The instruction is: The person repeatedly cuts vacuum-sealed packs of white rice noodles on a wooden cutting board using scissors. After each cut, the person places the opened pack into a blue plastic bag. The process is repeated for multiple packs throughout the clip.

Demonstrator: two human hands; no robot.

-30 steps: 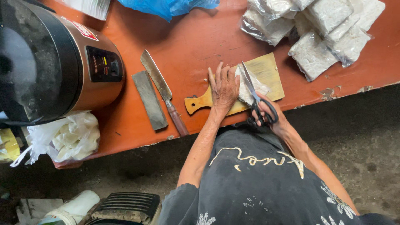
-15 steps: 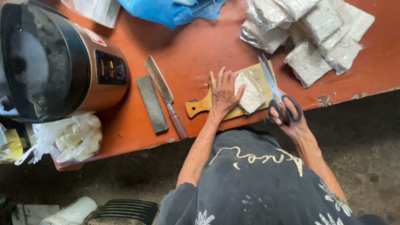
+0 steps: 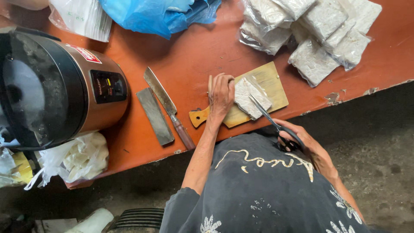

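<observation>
View from above of an orange bench [image 3: 207, 56]. The left hand [image 3: 221, 96] lies flat, fingers extended and closed on nothing, pressing the left edge of a pale packet in clear plastic [image 3: 251, 97] that rests on a small wooden cutting board [image 3: 276, 84] near the bench's near edge. The right hand [image 3: 302, 140] grips the black handles of a pair of scissors [image 3: 271, 121], fingers curled through the loops; the blades are slightly parted with their tips at the near right side of the packet. The packet appears light and fairly firm as a block, yet its film wrap is likely slick and thin, so it is best held by flat pressure from above or pinched at a loose edge of the film. Left of the board lie a kitchen knife [image 3: 166, 105] and a grey sharpening stone [image 3: 154, 115], just beside each other. Further left stands a rice cooker [image 3: 64, 88]. More wrapped packets [image 3: 315, 36] are heaped at far right, and a blue plastic bag [image 3: 159, 15] lies at the far edge.
</observation>
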